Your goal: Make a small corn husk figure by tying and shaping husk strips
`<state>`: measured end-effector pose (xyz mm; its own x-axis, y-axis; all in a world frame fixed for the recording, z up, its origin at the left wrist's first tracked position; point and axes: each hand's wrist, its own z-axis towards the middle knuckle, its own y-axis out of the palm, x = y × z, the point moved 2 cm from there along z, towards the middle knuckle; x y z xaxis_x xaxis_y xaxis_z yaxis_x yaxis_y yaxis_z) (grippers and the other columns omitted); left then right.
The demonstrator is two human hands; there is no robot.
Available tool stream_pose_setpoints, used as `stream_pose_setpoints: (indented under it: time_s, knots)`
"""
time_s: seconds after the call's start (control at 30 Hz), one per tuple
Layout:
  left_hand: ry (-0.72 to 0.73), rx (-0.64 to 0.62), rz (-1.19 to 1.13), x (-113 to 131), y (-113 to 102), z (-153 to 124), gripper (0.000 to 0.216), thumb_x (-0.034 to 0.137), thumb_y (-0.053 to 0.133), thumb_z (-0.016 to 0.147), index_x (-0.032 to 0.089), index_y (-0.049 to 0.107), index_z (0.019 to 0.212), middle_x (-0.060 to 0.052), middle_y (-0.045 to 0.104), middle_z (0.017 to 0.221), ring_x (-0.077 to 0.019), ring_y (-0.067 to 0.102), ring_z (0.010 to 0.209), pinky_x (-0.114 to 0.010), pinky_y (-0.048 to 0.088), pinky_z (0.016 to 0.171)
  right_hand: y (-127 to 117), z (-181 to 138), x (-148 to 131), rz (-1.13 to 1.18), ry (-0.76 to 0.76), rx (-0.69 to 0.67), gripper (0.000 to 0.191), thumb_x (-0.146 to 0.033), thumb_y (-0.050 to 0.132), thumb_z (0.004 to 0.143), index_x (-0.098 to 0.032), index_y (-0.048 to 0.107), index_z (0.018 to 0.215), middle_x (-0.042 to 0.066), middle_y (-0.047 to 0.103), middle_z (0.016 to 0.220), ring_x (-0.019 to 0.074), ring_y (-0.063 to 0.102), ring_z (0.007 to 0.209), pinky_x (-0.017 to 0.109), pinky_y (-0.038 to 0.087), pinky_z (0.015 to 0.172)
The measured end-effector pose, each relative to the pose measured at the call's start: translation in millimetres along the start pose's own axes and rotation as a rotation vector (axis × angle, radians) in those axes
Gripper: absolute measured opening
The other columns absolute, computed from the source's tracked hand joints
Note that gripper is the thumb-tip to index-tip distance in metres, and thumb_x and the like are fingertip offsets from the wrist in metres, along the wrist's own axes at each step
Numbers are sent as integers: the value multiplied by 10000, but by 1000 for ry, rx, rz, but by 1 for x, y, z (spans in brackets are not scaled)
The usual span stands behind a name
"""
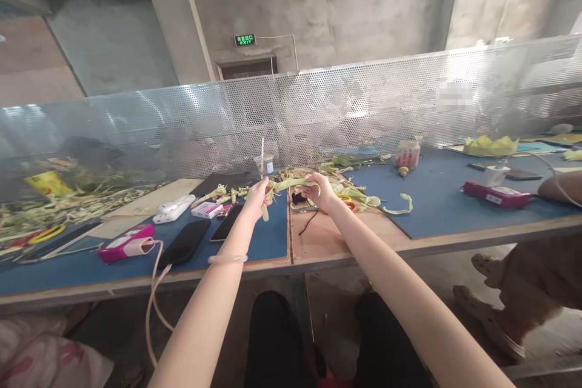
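Two bare forearms reaching over blue-topped wooden workbench (436, 206), left hand (255, 195) and right hand (318, 190) each pinching an end of pale green leaf strip (291, 184), black phone (184, 244) nearby

Perforated metal screen (364, 103), matt blue tabletop (436, 206)
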<state>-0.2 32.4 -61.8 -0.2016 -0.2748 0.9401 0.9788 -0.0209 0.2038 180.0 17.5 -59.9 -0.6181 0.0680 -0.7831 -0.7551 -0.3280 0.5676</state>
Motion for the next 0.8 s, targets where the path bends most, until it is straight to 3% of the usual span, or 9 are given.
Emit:
stream_pose_setpoints:
  time_s: [0.2,0.37,0.53,0.8]
  knots:
    - [34,40,78,-3,-3,2,277,430,569,761,156,540,736,-6,576,487,-49,324,286,-174,212,312,3,-1,2,-161,-23,-113,120,-235,468,531,-211,373,601,-44,310,543,95,301,484,232,286,457]
    - [85,181,230,-10,-9,9,290,434,519,795,154,567,739,0,565,501,-71,370,296,-186,256,316,5,-3,1,-249,-14,-155,148,-269,488,573,-215,350,566,-31,354,537,102,321,491,250,307,472]
    - [76,308,219,-13,-14,14,294,395,470,837,170,523,654,2,551,545,-65,354,294,-198,273,321,5,-3,1,-347,-53,-162,110,-264,436,599,-209,355,549,-25,357,549,108,344,496,261,318,503]
    - [37,436,142,-9,-17,11,345,438,425,864,205,462,612,-16,509,505,-102,369,313,-237,281,342,1,1,0,-716,-306,-168,151,-202,439,611,-189,386,470,-9,379,610,142,367,660,261,318,638]
